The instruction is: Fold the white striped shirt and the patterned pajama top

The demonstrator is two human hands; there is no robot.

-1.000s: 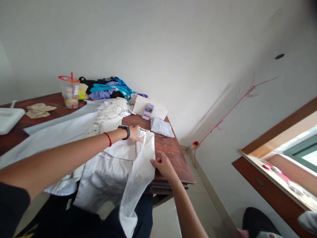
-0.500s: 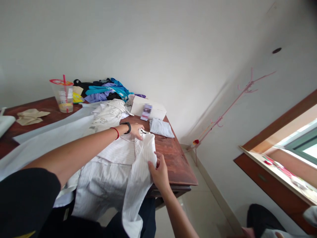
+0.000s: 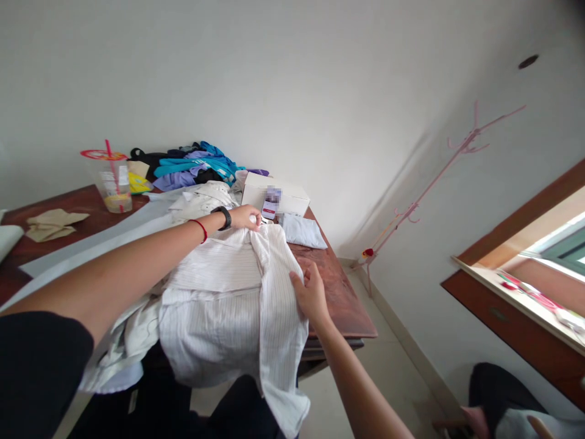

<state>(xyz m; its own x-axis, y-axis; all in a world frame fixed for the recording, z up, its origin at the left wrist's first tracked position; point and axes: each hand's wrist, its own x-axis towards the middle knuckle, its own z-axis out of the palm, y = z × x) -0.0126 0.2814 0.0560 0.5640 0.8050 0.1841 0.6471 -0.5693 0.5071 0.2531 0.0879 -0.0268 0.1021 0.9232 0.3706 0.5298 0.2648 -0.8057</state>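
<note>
A white pin-striped shirt (image 3: 228,292) lies on the dark wooden table (image 3: 338,292), its lower part hanging over the near edge. My left hand (image 3: 245,217), with a black band and red string at the wrist, is closed on the shirt's collar end at the far side. My right hand (image 3: 311,294) pinches the shirt's right edge near the table's right side, fingers curled on the cloth.
A white box (image 3: 274,195) and a folded pale cloth (image 3: 304,231) lie beyond the shirt. A pile of blue and purple clothes (image 3: 192,167), a plastic cup with red straw (image 3: 107,180) and a beige rag (image 3: 52,222) sit farther left. A pink coat stand (image 3: 434,177) leans at the wall.
Both hands have shifted the shirt farther onto the table, the left hand carrying the collar toward the box. The right hand has closed on the shirt's right edge.
</note>
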